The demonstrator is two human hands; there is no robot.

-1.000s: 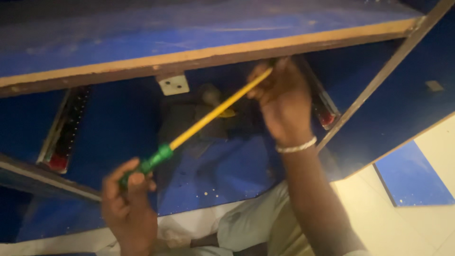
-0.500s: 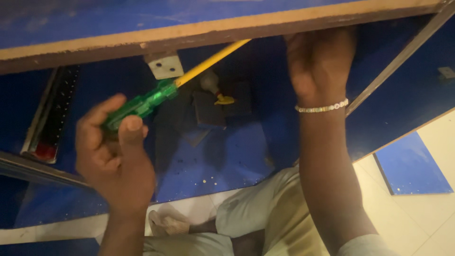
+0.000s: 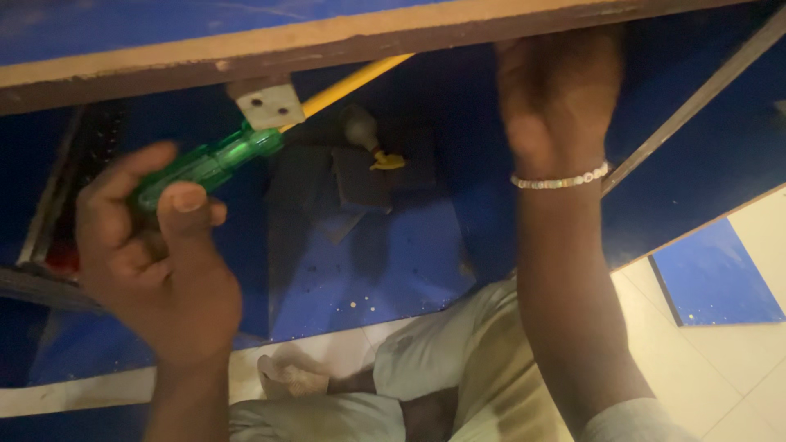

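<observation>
A person sits on a pale tiled floor [image 3: 737, 360], working up inside a blue cabinet [image 3: 393, 254] seen from the head camera. At about 9 o'clock in the view, the left hand [image 3: 160, 262] is wrapped tight around the green handle of a screwdriver [image 3: 209, 164]. Its yellow shaft runs up toward 1 o'clock and vanishes behind the raw wooden edge of a blue panel [image 3: 327, 41], so the tip is hidden. A small white bracket [image 3: 268, 102] with two holes sits just in front of the shaft, near 11 o'clock.

At 2 o'clock the right hand [image 3: 561, 98], with a bead bracelet on the wrist, reaches up behind the same panel; I cannot tell whether its fingers grip anything, since the picture is blurred there.

The two hands are well apart. To do this well, I judge the shaft should stay in line with the unseen fastener, with firm pressure along it, while the right hand steadies the work near the tip.
</observation>
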